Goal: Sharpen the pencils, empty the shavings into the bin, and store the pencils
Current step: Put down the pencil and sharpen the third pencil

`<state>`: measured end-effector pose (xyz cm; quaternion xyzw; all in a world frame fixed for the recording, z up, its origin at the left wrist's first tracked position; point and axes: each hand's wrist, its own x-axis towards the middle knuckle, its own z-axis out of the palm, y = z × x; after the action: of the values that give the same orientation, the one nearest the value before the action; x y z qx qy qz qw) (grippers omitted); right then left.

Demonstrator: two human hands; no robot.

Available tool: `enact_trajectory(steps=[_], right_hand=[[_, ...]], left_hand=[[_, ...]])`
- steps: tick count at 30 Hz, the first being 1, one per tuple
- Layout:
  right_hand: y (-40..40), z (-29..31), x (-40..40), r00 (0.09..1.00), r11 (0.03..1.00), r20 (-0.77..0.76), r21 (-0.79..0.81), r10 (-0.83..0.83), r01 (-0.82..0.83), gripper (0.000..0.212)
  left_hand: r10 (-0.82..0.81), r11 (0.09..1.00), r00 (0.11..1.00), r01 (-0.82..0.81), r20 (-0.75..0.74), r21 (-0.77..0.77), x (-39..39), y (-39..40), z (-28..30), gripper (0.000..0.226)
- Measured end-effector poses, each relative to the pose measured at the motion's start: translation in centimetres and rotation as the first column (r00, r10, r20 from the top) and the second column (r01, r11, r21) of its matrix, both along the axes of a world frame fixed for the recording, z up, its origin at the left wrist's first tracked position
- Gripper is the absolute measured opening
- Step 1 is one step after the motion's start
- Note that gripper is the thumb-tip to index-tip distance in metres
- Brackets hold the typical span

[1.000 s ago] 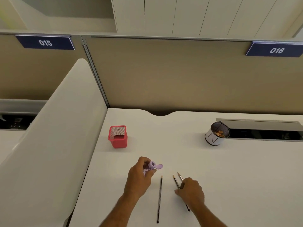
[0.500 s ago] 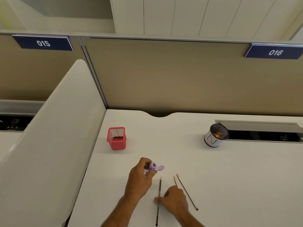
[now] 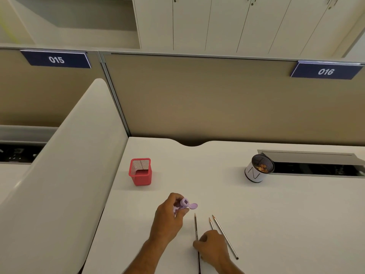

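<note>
Now, change: compared with a second ago, the right hand (image 3: 212,249) is lying further to the left; it is no longer on the two right pencils but is coming down on the dark pencil (image 3: 196,228).
Right hand fingers: they are curling over the dark pencil's shaft; a firm pinch I cannot tell.
Left hand: the left hand (image 3: 167,218) is staying closed around the purple sharpener (image 3: 183,206), above the desk (image 3: 276,214).
Other pencils: the middle pencil (image 3: 211,224) and the right pencil (image 3: 225,237) are lying free, just beside the right hand.
Containers: the red mesh holder (image 3: 140,172) is standing far left, the shavings bin (image 3: 258,168) far right.
Meaning: probably the dark pencil is being chosen for sharpening next.
</note>
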<state>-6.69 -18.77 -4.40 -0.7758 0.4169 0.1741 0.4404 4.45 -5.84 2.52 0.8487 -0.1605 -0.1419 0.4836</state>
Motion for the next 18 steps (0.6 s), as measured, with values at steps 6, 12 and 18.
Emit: enact_trajectory(steps=[6,12,18], right_hand=[[-3.8,4.9,0.2,0.940,0.993,0.320,0.035,-0.116,0.111,0.008],[-7.4,11.7,-0.6,0.781,0.993,0.624,-0.099,0.011,0.066,0.017],[-9.3,17.3,-2.1,0.579,0.887,0.722,-0.462,0.379,-0.004,0.014]], left_hand=[[-0.014,0.999,0.999,0.017,0.052,-0.046,-0.1,-0.3,1.2,0.023],[-0.025,0.994,0.985,0.044,0.171,-0.105,0.1,-0.9,3.7,0.028],[-0.047,0.976,0.917,0.126,0.395,-0.176,0.2,-1.5,7.2,0.027]])
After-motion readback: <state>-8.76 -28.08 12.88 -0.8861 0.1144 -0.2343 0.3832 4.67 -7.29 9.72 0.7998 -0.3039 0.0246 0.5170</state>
